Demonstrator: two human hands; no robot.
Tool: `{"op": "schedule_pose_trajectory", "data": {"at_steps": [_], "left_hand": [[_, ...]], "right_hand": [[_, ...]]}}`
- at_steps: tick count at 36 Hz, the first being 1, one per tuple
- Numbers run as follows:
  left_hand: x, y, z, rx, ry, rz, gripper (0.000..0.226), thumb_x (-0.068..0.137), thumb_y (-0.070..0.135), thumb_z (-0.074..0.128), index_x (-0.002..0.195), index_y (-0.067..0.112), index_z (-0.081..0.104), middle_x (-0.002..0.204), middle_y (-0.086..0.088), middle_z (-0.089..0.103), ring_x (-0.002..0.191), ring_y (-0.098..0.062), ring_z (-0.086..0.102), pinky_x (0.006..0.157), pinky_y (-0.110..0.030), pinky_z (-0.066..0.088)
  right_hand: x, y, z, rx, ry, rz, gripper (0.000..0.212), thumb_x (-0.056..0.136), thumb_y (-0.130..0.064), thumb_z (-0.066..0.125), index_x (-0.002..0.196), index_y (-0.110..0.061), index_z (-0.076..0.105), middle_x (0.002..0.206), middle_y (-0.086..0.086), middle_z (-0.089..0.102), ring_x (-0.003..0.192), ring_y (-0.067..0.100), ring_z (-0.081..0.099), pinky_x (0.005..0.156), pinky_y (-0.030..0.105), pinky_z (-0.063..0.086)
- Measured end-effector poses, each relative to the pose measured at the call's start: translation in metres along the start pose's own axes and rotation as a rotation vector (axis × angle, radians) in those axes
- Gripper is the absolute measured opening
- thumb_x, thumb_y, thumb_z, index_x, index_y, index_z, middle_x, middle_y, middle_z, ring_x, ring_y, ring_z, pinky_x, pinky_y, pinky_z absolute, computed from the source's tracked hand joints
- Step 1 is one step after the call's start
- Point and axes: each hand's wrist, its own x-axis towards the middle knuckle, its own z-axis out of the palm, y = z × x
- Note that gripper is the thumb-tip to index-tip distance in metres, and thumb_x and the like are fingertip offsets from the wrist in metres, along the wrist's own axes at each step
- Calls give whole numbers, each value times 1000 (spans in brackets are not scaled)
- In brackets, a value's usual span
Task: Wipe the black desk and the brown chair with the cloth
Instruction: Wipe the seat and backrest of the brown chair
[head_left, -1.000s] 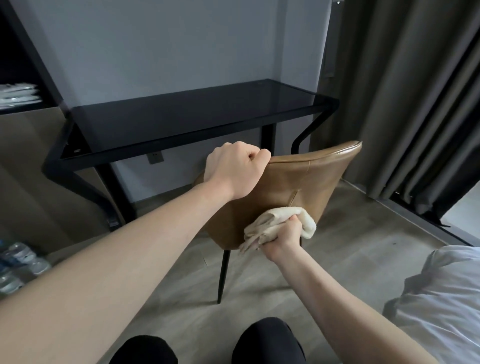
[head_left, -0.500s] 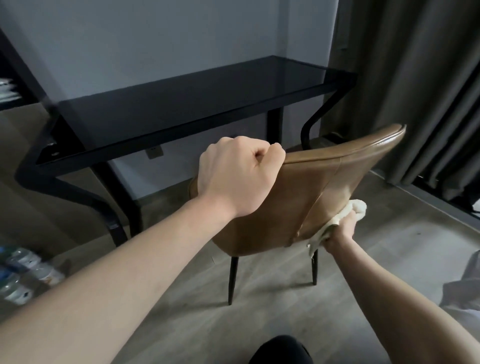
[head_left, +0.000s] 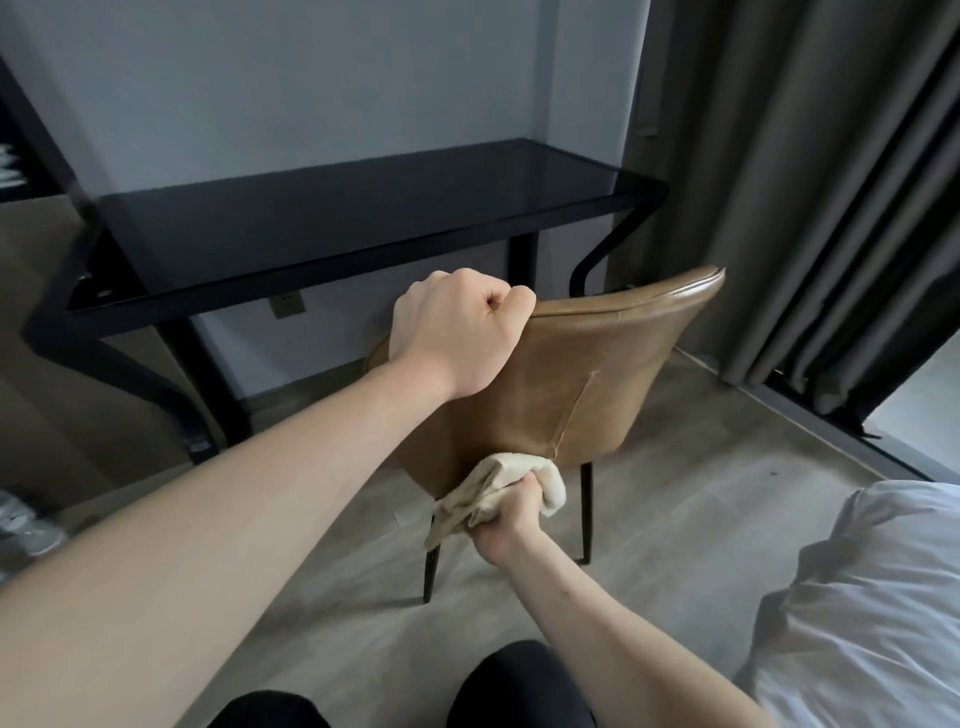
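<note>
The room is dim and evenly lit, with daylight entering at the far right past the curtain (head_left: 810, 208). The glossy desk (head_left: 363, 218) top carries a soft sheen. Wide-angle distortion bends the left edge, which is blurred.

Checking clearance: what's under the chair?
Under the chair: two thin black legs on bare grey floor. The cloth, gripped by the right hand, presses its lower back edge. The seat's underside and any front legs are hidden by the shell.
</note>
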Motion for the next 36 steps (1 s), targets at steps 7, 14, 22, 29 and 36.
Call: {"op": "schedule_pose_trajectory", "data": {"at_steps": [7,14,22,29,36], "left_hand": [[-1,-2,2,-4,3,-6,51,93,35,45,48,16,29,41,3,35,46,-16,39,51,-24,23],[1,-8,10,-17,55,22,53,92,39,45,47,17,28,41,2,34,49,-14,41,50,-23,22],[4,-13,20,-12,114,81,56,94,45,42,46,20,27,40,2,28,49,-11,43,46,-19,17],[5,-14,21,-27,127,90,55,94,45,40,47,19,27,41,0,25,45,-18,37,49,-26,19],[3,-10,17,-9,92,27,54,92,46,40,50,14,31,43,-1,29,46,-17,35,51,-28,21]], "right_hand": [[17,-27,-8,194,141,127,40,100,-46,44,117,-13,59,110,14,64,115,36,60,111,55,42],[62,-58,-16,131,265,3,55,101,-47,38,143,-11,47,158,16,37,144,37,39,117,46,34],[122,-116,-50,107,270,-118,32,61,-55,41,72,-27,52,81,-8,57,66,15,51,52,24,31],[119,-104,-54,49,271,-194,39,71,-53,38,89,-25,57,98,-1,64,72,18,57,53,25,31],[79,-40,-34,103,230,-96,39,101,-49,41,112,-20,64,120,5,68,102,24,65,84,37,54]]}}
